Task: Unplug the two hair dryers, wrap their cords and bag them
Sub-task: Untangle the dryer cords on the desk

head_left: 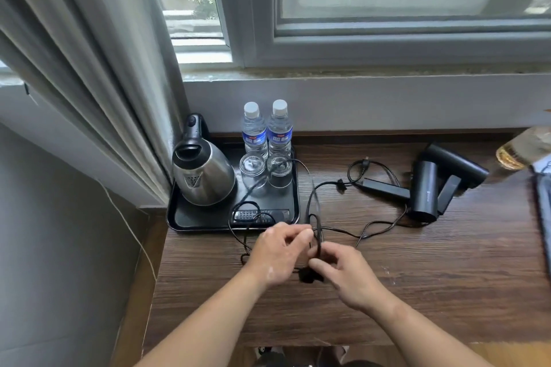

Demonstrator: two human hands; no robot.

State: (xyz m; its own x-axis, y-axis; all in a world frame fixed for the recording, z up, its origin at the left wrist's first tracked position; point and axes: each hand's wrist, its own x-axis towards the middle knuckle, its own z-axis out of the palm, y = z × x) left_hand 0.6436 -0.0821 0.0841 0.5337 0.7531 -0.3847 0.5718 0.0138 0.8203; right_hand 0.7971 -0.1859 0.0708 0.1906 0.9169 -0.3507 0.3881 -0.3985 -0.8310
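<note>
The desk (417, 292) is dark, grained wood with a matt finish. The kettle (205, 179) has a polished steel body and a black plastic lid. The tray (193, 219) is glossy black. The 2 water bottles (254, 134) are clear plastic, and the 2 tumblers (252, 171) are clear glass. The hair dryers (425, 191) are matt black plastic. Their cord (378, 226) is smooth and black. The curtain (89, 68) is grey cloth.

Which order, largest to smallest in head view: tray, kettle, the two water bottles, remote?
1. tray
2. kettle
3. left bottle and right bottle: look alike, no ranking
4. remote, partly under a cord
</note>
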